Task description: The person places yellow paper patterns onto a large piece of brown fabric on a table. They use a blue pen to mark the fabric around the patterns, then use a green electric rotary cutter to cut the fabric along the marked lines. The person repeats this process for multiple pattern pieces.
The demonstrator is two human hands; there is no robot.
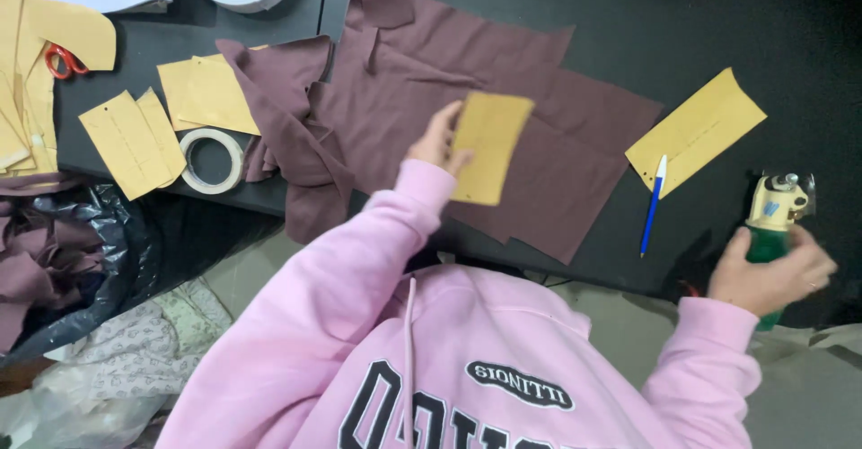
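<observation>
- Two hands in view, both in pink sleeves, well apart over a dark table (718, 36).
- Left hand (437, 139): fingers curled round the edge of a tan paper pattern piece (489, 144), lifting it just above the maroon fabric (503, 81) spread beneath.
- Right hand (772, 274): closed in a full grip round the green handle of an electric cutter (777, 211), whose cream head stands just above the knuckles.
- Between the hands: a blue-and-white pen (653, 205), nearer the right, overlapping a second tan pattern piece (696, 130).
- Beyond the left sleeve: a roll of tape (212, 160).
</observation>
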